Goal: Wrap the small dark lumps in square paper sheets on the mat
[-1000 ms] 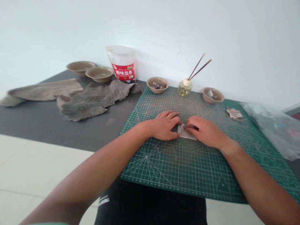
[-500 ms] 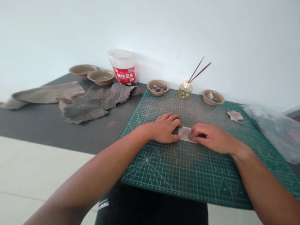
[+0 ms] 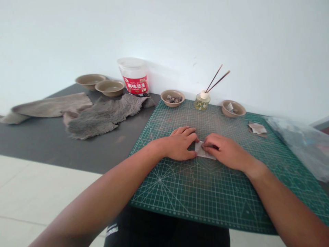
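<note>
A small pale rectangular piece [image 3: 199, 151], perhaps leather or cloth, lies flat on the green cutting mat [image 3: 180, 192]. My left hand [image 3: 181, 143] rests flat with fingers spread, its thumb and index finger at the piece's left edge. From the other side my right hand [image 3: 223, 149] is closed in a pinch over the piece. A small dark thing shows between those fingertips, too hidden to name, pressed on the pale surface. The piece's right part is covered by my right hand.
Behind the mat's middle stand a bowl of dark lumps [image 3: 172, 98], a reed diffuser [image 3: 202, 100] and a bowl of scraps [image 3: 233, 108]. Loose scraps [image 3: 257, 128] and a plastic bag [image 3: 300, 144] lie right. Left are grey hide [image 3: 102, 116], two bowls [image 3: 110, 88] and a plastic tub [image 3: 135, 77].
My right hand has slid left across the pale piece, closer to my left hand. My left hand stays in place on the piece's edge. The view has tipped slightly.
</note>
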The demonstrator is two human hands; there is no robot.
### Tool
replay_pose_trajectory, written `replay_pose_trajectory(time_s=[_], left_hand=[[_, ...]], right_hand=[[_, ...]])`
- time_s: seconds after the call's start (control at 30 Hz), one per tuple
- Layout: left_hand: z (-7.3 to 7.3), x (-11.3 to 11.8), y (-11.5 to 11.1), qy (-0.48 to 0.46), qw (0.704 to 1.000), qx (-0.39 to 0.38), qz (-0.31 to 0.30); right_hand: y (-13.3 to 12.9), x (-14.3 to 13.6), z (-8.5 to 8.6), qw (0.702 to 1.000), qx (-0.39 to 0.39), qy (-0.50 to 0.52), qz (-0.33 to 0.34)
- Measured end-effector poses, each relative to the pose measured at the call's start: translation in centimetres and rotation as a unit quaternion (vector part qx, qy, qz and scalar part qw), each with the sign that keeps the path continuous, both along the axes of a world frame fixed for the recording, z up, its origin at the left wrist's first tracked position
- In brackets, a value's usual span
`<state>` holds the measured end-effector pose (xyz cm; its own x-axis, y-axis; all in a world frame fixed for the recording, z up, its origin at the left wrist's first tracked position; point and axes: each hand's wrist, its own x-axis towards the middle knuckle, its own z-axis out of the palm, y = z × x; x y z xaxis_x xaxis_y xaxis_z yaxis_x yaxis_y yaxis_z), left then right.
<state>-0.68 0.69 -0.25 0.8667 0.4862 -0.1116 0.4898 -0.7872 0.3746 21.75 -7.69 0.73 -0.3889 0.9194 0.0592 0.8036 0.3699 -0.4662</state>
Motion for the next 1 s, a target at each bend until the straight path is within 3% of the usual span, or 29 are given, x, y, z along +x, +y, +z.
replay_pose_trajectory(time_s=[0.1, 0.23, 0.4, 0.57, 0.73, 0.9, 1.0], left_hand=[[0.04, -0.06, 0.01, 0.001, 1.000, -0.003, -0.001], [0.06, -0.08, 0.00, -0.002, 1.000, -0.002, -0.007], [-0.07, -0.09, -0.01, -0.002, 1.000, 0.000, 0.002], [0.06, -0.10, -0.03, -0.004, 1.000, -0.003, -0.004], [0.17, -0.07, -0.08, 0.001, 1.000, -0.001, 0.000], [0.08, -0.20, -0.06, -0.003, 1.000, -0.004, -0.005], [0.02, -0.22, -0.03, -0.007, 1.000, -0.001, -0.005]], right_hand=[[0.10, 0.35, -0.08, 1.000, 0.003, -0.013, -0.028], [-0.21, -0.02, -0.13, 0.999, -0.022, 0.001, 0.044], [0.07, 0.73, 0.05, 0.999, 0.017, -0.031, -0.036], [-0.16, 0.13, 0.09, 0.998, -0.027, -0.002, 0.060], [0.20, 0.41, -0.04, 0.998, 0.024, -0.031, -0.042], [-0.26, 0.21, -0.01, 0.998, -0.028, -0.005, 0.049], [-0.11, 0.45, -0.19, 1.000, 0.004, -0.015, -0.005]])
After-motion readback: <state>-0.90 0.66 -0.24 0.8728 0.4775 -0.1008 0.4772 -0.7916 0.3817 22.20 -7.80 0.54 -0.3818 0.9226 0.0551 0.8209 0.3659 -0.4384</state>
